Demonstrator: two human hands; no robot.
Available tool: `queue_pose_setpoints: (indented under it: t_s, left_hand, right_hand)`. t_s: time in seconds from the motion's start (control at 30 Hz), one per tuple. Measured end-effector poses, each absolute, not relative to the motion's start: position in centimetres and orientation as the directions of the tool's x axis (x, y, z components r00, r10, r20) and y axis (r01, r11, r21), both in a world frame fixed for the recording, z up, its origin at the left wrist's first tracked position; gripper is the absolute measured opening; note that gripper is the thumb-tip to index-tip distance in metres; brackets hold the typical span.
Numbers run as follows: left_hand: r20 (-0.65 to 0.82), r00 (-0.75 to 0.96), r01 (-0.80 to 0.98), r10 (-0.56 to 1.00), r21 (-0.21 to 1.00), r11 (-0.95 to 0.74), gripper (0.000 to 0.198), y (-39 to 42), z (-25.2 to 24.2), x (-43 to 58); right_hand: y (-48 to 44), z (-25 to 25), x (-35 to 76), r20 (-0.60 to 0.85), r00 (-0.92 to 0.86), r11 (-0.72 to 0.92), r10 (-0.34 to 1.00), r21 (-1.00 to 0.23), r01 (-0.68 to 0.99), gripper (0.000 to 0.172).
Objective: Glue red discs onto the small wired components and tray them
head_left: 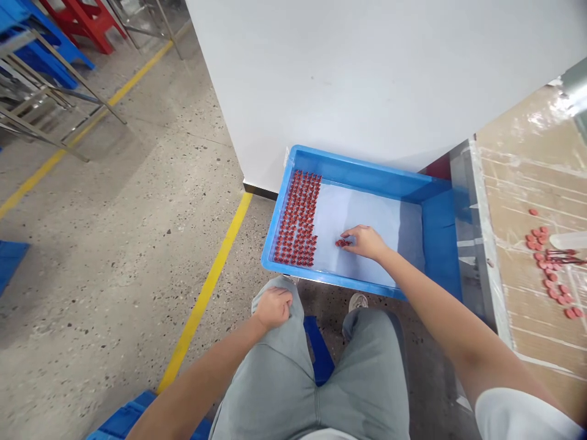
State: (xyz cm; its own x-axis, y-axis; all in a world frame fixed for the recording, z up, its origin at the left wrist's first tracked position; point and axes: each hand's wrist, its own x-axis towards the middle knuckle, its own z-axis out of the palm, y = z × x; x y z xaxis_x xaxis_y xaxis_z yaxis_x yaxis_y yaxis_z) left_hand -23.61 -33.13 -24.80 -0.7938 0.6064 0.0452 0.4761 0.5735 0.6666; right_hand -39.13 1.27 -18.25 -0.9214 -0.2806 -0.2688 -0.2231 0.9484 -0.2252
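Right hand [368,242], narrowly pinched, holds small red pieces [340,243] inside blue tray [367,166]; left hand [274,307], curled, rests on knee [294,293] at 8 o'clock.

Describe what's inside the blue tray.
Rows of red parts at the left, a few more by the right hand, and a pale sheet beneath. The hand and forearm cover some sheet; anything there is hidden.

Open room above the white liner [362,208], red pieces [295,226] to its left, blue tray walls [440,238] around.
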Motion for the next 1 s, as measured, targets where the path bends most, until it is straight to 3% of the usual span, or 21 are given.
queue_pose_setpoints:
  t_s: [0.23, 0.5, 0.87, 1.0]
  left_hand:
    - [0.053, -0.798, 0.477, 0.601, 0.665, 0.575, 0.016, -33.1, -24.8, -23.5]
    - [0.073, -0.799, 0.485, 0.597, 0.665, 0.568, 0.016, -33.1, -24.8, -23.7]
    - [0.068, -0.802, 0.482, 0.593, 0.659, 0.578, 0.017, -33.2, -24.5, -23.6]
    - [0.073, -0.802, 0.482, 0.593, 0.665, 0.57, 0.016, -33.1, -24.7, -23.7]
  right_hand:
    - [0.1, -19.5, -39.7, -0.277, -0.883, 0.923, -0.378, -0.188, -0.336, 0.026]
    - [-0.9, -20.2, -40.7, -0.3, -0.873, 0.917, -0.384, -0.24, -0.32, 0.023]
    - [-4.7, -20.8, -42.4, -0.264, -0.935, 0.938, -0.238, -0.314, -0.15, 0.046]
    - [-4.6, -20.8, -41.7, -0.275, -0.944, 0.941, -0.179, -0.329, -0.083, 0.04]
